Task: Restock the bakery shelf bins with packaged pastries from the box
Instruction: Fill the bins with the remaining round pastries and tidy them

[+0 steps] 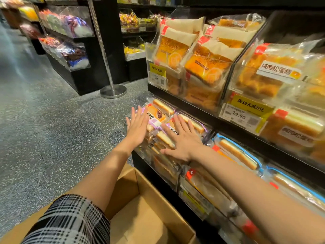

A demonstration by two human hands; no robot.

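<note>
A clear lower shelf bin (140, 152) holds several packaged pastries (159, 111) with purple labels, piled above its rim. My left hand (138, 126) lies flat against the left side of the pile, fingers straight. My right hand (182, 140) presses flat on top of the packs, fingers spread. Neither hand holds anything. Below my arms stands the open cardboard box (149, 217); the part of its inside that shows is bare.
Upper bins hold orange cake packs (207, 67) behind yellow price tags (246, 110). To the right, lower bins hold blue-edged packs (235, 152). A metal post with a round base (113, 90) stands on the speckled floor. Candy bins (70, 50) line the aisle at left.
</note>
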